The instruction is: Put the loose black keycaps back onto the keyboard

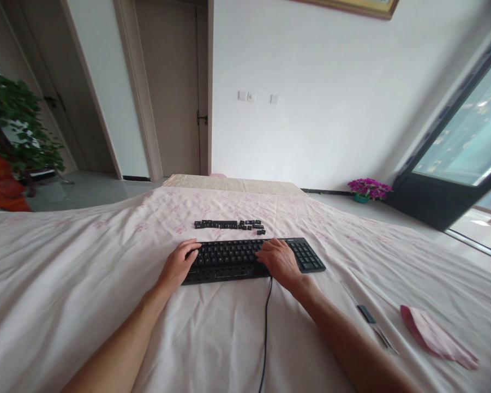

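A black computer keyboard lies on the cloth with its cable running toward me. Along its near edge the bottom rows show bare sockets without keycaps. My left hand grips the keyboard's left end, thumb at the side and fingers over the top. Over the right part of the letter keys is my right hand, fingertips drawn together at the keys; whatever they may pinch is hidden. Beyond the keyboard, loose black keycaps lie in a rough row, a long space bar among them, with a few more keycaps closer in.
A pink-and-white floral cloth covers the surface. To the right lie a keycap puller or similar dark-handled wire tool, a thin pale stick and a folded pink cloth. Purple flowers stand on the floor behind.
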The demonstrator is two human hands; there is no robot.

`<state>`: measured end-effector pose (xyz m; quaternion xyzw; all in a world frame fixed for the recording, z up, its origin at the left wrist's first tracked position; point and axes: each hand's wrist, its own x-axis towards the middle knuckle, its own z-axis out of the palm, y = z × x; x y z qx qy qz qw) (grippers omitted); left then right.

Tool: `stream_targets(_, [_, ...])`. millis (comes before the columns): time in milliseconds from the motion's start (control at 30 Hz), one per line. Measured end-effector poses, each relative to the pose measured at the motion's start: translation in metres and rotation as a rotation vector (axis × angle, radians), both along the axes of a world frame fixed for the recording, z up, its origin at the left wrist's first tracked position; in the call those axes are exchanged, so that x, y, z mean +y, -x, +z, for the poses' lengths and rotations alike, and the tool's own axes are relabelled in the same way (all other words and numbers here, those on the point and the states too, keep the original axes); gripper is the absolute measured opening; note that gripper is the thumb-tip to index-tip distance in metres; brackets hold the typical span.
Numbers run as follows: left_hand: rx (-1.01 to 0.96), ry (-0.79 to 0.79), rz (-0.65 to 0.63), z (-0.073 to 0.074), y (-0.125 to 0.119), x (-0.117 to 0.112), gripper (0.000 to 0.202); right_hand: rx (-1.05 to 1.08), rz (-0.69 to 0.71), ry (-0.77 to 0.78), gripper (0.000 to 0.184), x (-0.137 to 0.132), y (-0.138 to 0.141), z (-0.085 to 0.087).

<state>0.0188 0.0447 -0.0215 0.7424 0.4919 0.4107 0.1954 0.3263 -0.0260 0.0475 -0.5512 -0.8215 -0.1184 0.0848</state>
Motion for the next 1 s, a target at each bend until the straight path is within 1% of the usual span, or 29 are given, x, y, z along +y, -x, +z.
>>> stream_targets(167, [-0.004, -0.018, -0.012, -0.003, 0.000, 0.002, 0.031, -0.059, -0.011, -0.001, 0.023, -0.004, 0.005, -0.001])
stream_targets(333, [-0.008, -0.006, -0.010, -0.005, 0.001, 0.003, 0.031, -0.117, -0.015, 0.012, 0.018, -0.009, 0.010, -0.001])
stream_targets(533, [-0.007, -0.005, -0.005, -0.004, 0.001, 0.002, 0.031, -0.208, -0.004, 0.016, 0.026, -0.015, 0.015, -0.005])
stream_targets(667, [-0.005, -0.013, -0.003, -0.004, 0.000, 0.002, 0.031, -0.189, 0.006, 0.064, 0.025, -0.015, 0.014, 0.002])
stream_targets(733, [-0.004, -0.016, -0.002, -0.004, 0.000, 0.002, 0.031, -0.129, -0.008, 0.113, 0.027, -0.009, 0.007, 0.007])
stream_targets(800, [-0.007, -0.018, 0.002, -0.003, 0.000, 0.002, 0.031, -0.033, -0.063, 0.134, 0.032, 0.002, -0.002, 0.012])
stream_targets(900, [-0.007, -0.018, 0.003, -0.002, 0.000, 0.002, 0.030, 0.106, -0.180, 0.064, 0.034, 0.028, -0.018, 0.013])
stream_targets(1000, [-0.008, -0.019, 0.002, -0.002, 0.000, 0.002, 0.030, 0.135, -0.263, 0.019, 0.028, 0.057, -0.029, 0.009])
